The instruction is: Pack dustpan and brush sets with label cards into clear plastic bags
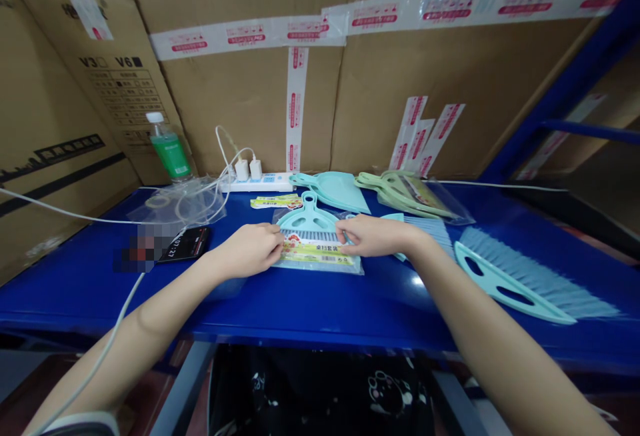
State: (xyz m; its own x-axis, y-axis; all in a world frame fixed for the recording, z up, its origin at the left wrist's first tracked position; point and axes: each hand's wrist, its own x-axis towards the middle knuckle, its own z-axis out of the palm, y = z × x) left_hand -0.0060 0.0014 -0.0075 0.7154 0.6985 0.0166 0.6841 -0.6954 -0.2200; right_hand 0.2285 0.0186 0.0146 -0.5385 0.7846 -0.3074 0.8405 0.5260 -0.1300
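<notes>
A light-blue brush and dustpan set (313,219) lies flat in a clear bag on the blue table, with a yellow and white label card (320,256) across its lower part. My left hand (255,248) has its fingers curled closed on the bag's left edge. At the right edge, my right hand (373,235) bends its thumb and fingers onto the same bag. Behind my right hand, another light-blue brush (433,233) is partly hidden. Farther right rests a loose light-blue brush (520,279), bristles toward the back.
Behind lie a light-blue dustpan (333,189), a bagged green set (415,196) and label cards (275,201). A power strip (270,183) with white cables, a green bottle (170,149) and a phone (185,246) are on the left. Cardboard (240,103) walls the back.
</notes>
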